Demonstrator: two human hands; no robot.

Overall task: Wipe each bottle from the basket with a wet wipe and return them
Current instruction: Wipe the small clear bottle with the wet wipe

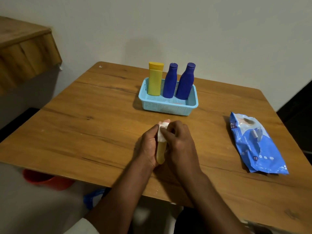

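**Small bottle mostly hidden in my hands**

My left hand [148,146] curls round a small tan bottle [160,153]; only its lower end shows. My right hand [180,141] pinches a white wipe [161,135] against its top. Three bottles stand in the blue basket [168,107] behind. The wipe pack [256,144] lies to my right.

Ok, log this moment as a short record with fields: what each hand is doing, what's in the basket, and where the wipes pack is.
left hand: left hand holds a small tan bottle
right hand: right hand presses a white wet wipe on the bottle's top
basket: light blue basket holds a yellow bottle and two dark blue bottles, upright
wipes pack: blue pack lies on the wooden table, right of the hands
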